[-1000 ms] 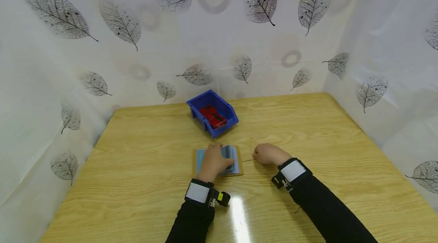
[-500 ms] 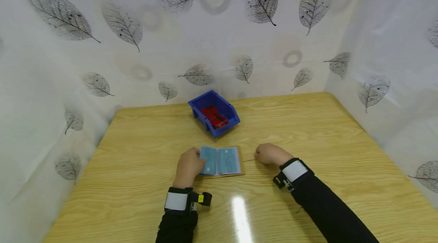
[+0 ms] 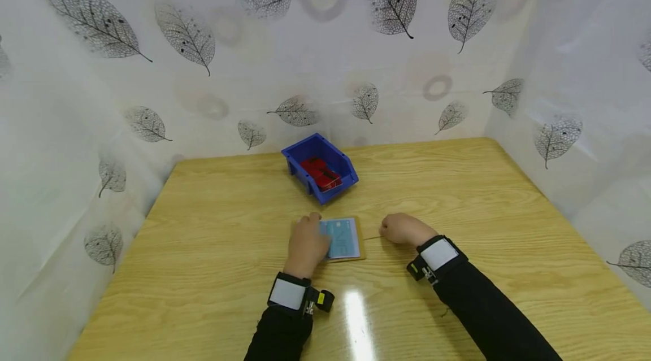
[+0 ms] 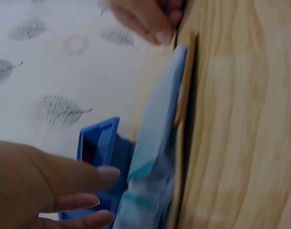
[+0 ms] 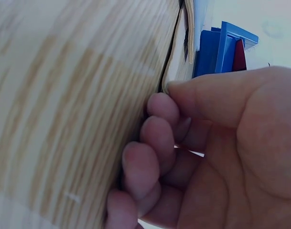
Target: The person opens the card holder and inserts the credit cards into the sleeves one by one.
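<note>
An open card holder (image 3: 343,238) with a tan cover and clear sleeves lies on the table, a light blue card showing in its right page. My left hand (image 3: 307,242) is over its left half and hides it in the head view. In the left wrist view the left thumb and fingers (image 4: 101,174) are extended beside the sleeves (image 4: 157,112), with nothing visibly pinched. To the right of the holder, my right hand (image 3: 406,229) pinches the end of its thin tan cord (image 5: 176,55) between thumb and forefinger, low against the tabletop.
Behind the holder stands a blue plastic bin (image 3: 325,194) with red cards or packets (image 3: 320,173) inside. The wooden table (image 3: 218,214) meets a leaf-patterned curtain (image 3: 203,118) at the back and sides.
The left hand went left with a sleeve page, laying the holder open with blue cards on both sides, then came back right over the left page. The right hand keeps its place.
</note>
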`<state>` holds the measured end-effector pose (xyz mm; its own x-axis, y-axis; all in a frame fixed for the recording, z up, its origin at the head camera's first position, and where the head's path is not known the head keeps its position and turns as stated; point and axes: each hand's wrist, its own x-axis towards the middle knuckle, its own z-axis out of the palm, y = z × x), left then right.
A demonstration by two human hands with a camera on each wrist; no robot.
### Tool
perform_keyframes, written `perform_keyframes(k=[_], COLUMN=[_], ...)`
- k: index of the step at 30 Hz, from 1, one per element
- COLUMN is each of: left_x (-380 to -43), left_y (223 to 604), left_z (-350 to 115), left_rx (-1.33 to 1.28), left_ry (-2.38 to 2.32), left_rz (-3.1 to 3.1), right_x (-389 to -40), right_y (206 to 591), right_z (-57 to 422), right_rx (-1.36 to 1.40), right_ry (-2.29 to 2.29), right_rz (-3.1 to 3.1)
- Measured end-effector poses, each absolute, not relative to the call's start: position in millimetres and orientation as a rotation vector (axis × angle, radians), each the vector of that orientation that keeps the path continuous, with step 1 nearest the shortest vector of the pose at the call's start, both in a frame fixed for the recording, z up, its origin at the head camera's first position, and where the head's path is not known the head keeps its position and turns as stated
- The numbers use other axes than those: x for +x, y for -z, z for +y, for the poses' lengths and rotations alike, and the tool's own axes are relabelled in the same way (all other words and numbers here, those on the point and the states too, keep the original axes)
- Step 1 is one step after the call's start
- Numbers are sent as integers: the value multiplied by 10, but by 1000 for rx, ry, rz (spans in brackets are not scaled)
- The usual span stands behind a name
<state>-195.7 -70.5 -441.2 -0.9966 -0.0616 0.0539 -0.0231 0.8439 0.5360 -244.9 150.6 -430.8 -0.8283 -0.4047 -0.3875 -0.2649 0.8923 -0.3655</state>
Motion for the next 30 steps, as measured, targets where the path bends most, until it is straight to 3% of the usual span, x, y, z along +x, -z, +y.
perform_keyframes(k=[11, 30], left_x=[-1986, -1994], left_y=[4500, 4461], left_z=[-305, -276], left_rx=[-22, -8], left_ry=[578, 579], left_rz=[-3062, -3077], right_x=[-2430, -2423], right_y=[4329, 4335], right_z=[1512, 1501], right_rx=[-503, -515], right_ry=[410, 390], right_rz=[2634, 2663])
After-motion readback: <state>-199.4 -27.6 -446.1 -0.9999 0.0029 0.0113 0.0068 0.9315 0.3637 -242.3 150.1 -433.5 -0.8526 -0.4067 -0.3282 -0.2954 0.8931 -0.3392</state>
